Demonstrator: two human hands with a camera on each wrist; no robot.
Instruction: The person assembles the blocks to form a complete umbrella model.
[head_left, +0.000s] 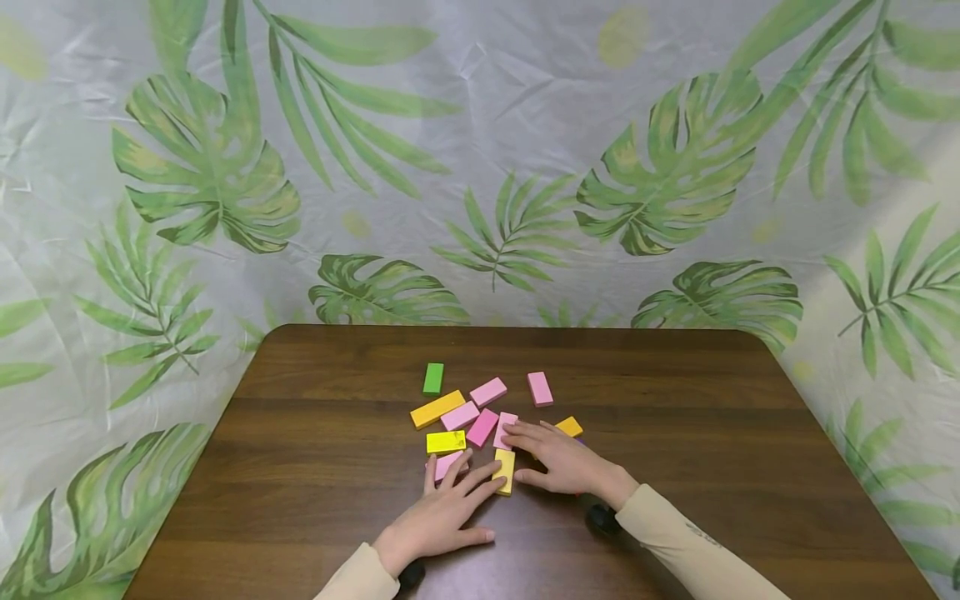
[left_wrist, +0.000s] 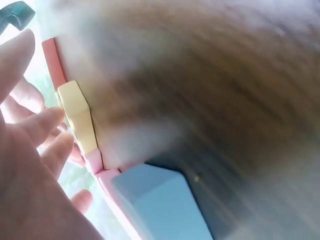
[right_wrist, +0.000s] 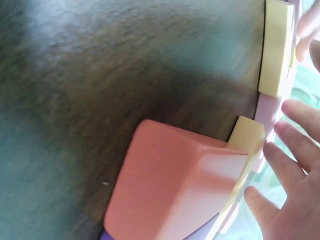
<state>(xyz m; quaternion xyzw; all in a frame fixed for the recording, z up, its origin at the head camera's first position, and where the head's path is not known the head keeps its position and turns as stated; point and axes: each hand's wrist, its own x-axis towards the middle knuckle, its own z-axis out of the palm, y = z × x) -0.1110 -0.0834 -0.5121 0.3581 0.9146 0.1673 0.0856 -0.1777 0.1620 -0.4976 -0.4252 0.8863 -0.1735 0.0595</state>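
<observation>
The pale yellow block [head_left: 504,472] lies flat at the lower centre of the head view, between the two hands, its upper end close to a light pink block [head_left: 506,418]. The left hand [head_left: 444,515] reaches in from the lower left with fingers spread and nearly straight, one fingertip at the pale yellow block's left side and others over a second pink block [head_left: 452,463]. The right hand [head_left: 566,460] enters from the lower right, loosely extended, its fingertips at the light pink block; neither hand grips anything, and how firmly the fingertips press cannot be told. The step in hand appears to be arranging or shifting the blocks by touch; the next move, if a block is to be lifted, would call for finger and thumb to close on its sides without nudging its neighbours. Just above lie a bright yellow block [head_left: 446,442] and a deep pink block [head_left: 482,427]; farther out, a green block [head_left: 432,378] stands apart. The wrist views add a blue block [left_wrist: 165,200], lower centre, and a red block [right_wrist: 155,175], below centre. All rest on a dark wooden table [head_left: 712,400].
</observation>
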